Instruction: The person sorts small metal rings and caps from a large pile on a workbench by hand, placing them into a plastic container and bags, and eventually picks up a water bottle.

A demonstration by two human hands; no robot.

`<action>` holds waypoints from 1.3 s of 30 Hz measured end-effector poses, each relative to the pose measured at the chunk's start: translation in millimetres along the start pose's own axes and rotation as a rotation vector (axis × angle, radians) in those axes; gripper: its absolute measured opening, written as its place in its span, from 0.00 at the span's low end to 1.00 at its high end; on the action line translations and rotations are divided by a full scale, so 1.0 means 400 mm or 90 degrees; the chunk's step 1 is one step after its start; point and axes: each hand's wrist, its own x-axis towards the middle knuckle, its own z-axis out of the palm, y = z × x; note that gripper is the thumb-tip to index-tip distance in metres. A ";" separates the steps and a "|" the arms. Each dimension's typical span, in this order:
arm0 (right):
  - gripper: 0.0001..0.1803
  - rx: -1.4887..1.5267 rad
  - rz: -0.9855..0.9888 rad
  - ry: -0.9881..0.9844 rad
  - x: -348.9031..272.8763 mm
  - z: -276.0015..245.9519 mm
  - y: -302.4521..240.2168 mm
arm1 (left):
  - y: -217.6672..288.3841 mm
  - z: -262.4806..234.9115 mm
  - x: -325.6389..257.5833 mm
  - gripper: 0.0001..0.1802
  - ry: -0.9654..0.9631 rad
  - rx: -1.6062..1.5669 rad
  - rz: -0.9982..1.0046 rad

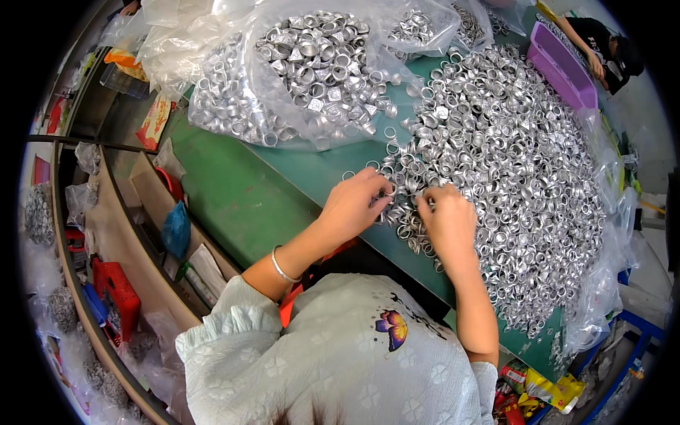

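Observation:
A broad heap of silver-coloured metal rings (pixel 503 163) covers the right part of the green tabletop (pixel 297 166). At the heap's near left edge, my left hand (pixel 354 202) has its thumb and fingers curled together, with a ring seemingly between the tips. Just to its right, my right hand (pixel 451 218) reaches over the rings with fingers bent down in a pinch. Whatever it holds is hidden by the fingers. Several loose rings lie around and between both hands.
Behind my left hand, a clear plastic bag (pixel 234 106) full of rings stands open. A purple basket (pixel 562 67) sits at the far right, near another person's arm (pixel 582 49). Shelving with a red crate (pixel 117 297) runs along the left. Plastic sheeting (pixel 602 283) edges the heap.

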 end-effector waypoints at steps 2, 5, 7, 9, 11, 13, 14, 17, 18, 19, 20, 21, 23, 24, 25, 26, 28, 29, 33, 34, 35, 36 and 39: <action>0.09 0.203 -0.021 0.043 0.008 -0.006 0.047 | -0.006 -0.008 0.001 0.04 -0.003 -0.180 -0.053; 0.10 0.704 0.234 -0.161 0.007 -0.056 0.078 | -0.013 -0.035 0.003 0.06 -0.083 -0.680 -0.233; 0.11 0.966 0.181 -0.168 0.003 -0.048 0.104 | -0.015 -0.048 0.000 0.09 -0.132 -0.982 -0.282; 0.12 1.142 0.109 -0.185 0.011 -0.038 0.095 | -0.026 -0.050 -0.007 0.12 -0.140 -1.176 -0.219; 0.13 1.295 0.082 -0.189 0.022 -0.021 0.077 | -0.041 -0.042 -0.015 0.14 -0.047 -1.140 -0.274; 0.14 1.427 0.107 -0.180 0.035 0.002 0.052 | -0.057 -0.042 -0.020 0.12 -0.001 -1.067 -0.276; 0.12 1.410 0.134 -0.156 0.041 0.004 0.042 | -0.052 -0.044 -0.020 0.11 0.047 -0.940 -0.296; 0.09 1.064 0.151 -0.188 0.054 0.016 0.059 | -0.034 -0.039 -0.032 0.06 0.169 -0.484 -0.240; 0.07 0.780 0.172 -0.171 0.055 -0.010 0.023 | -0.039 -0.029 -0.038 0.06 0.188 -0.283 -0.151; 0.08 0.563 0.053 -0.064 0.054 0.005 0.008 | -0.036 -0.024 -0.041 0.06 0.202 -0.082 -0.062; 0.10 0.342 -0.059 0.039 0.052 0.025 -0.004 | -0.026 -0.023 -0.044 0.10 0.154 -0.028 -0.110; 0.12 0.116 -0.169 0.138 0.050 0.039 -0.021 | -0.014 -0.022 -0.041 0.11 0.124 0.020 -0.129; 0.12 -0.061 -0.123 0.064 0.043 0.043 -0.054 | 0.006 -0.015 -0.032 0.13 0.063 0.116 -0.165; 0.12 -0.092 -0.122 0.039 0.046 0.055 -0.057 | 0.009 -0.013 -0.028 0.12 0.075 0.108 -0.159; 0.11 -0.122 -0.119 0.015 0.049 0.061 -0.058 | 0.010 -0.012 -0.022 0.11 0.065 0.118 -0.156; 0.11 -0.118 -0.121 0.000 0.051 0.051 -0.061 | 0.010 -0.010 -0.015 0.10 0.054 0.128 -0.153; 0.12 -0.032 -0.118 0.004 0.059 0.026 -0.051 | 0.003 -0.008 -0.015 0.09 0.052 0.099 -0.147; 0.12 0.011 -0.115 0.006 0.064 0.015 -0.036 | -0.008 -0.003 -0.020 0.10 0.059 0.061 -0.144; 0.09 0.746 0.171 -0.170 0.063 -0.044 0.029 | -0.048 0.008 -0.019 0.09 0.151 -0.292 -0.108; 0.12 1.002 0.108 -0.215 0.058 -0.031 0.066 | -0.056 -0.007 -0.015 0.10 0.062 -0.490 -0.173; 0.13 1.127 0.095 -0.238 0.056 -0.028 0.069 | -0.068 -0.033 -0.013 0.12 -0.033 -0.686 -0.238; 0.15 1.254 0.078 -0.263 0.056 -0.031 0.061 | -0.070 -0.050 -0.012 0.13 -0.131 -0.878 -0.303; 0.16 1.393 0.112 -0.292 0.055 -0.005 0.054 | -0.055 -0.053 -0.013 0.17 -0.174 -1.213 -0.289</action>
